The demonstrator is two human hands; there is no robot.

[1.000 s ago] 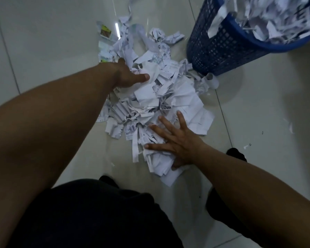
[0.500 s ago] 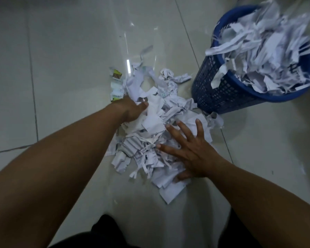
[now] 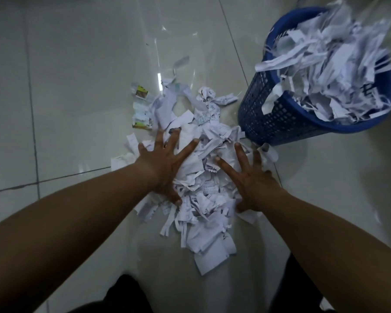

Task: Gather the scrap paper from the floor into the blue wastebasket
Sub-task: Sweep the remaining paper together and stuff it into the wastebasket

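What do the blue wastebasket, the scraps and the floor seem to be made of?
Blue wastebasket: probably moulded plastic, matte; its wall is a grid of small holes.
Scraps: thin white paper, torn into strips, some printed.
Floor: likely glazed tile, glossy; it reflects light and shows grout lines.

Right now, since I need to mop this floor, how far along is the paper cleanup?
Partway. Done: the blue wastebasket is heaped with paper above its rim. In hand: the left hand and right hand press flat on the floor pile, lifting nothing yet. Left: that whole pile, plus the coloured scraps at its far-left edge.
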